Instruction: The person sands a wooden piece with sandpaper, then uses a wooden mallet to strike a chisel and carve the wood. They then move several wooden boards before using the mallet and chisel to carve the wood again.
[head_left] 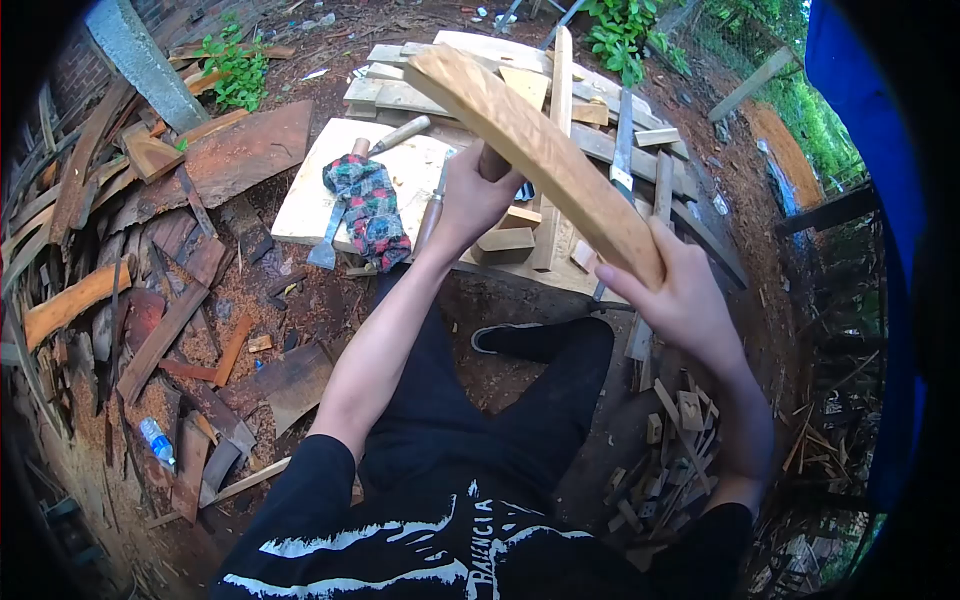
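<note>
My right hand (690,295) is closed round the lower end of a long, slightly curved wooden beam (545,150), raised at a slant above the work table. My left hand (475,200) is closed on a brown wooden tool handle (493,161) close to the beam's underside; the tool's working end is hidden. Just left of that hand lies another tool with a brown handle (430,220). A plaid cloth (368,205), a flat-bladed chisel (328,245) and a wooden-handled tool (400,134) rest on a pale board (300,205).
Wooden blocks (503,245) and planks (395,95) cover the table, along with a handsaw (623,145). Scrap wood (180,310) is heaped on the left, with a plastic bottle (157,442). Small offcuts (680,440) lie at right. A blue sheet (865,90) hangs at the right edge.
</note>
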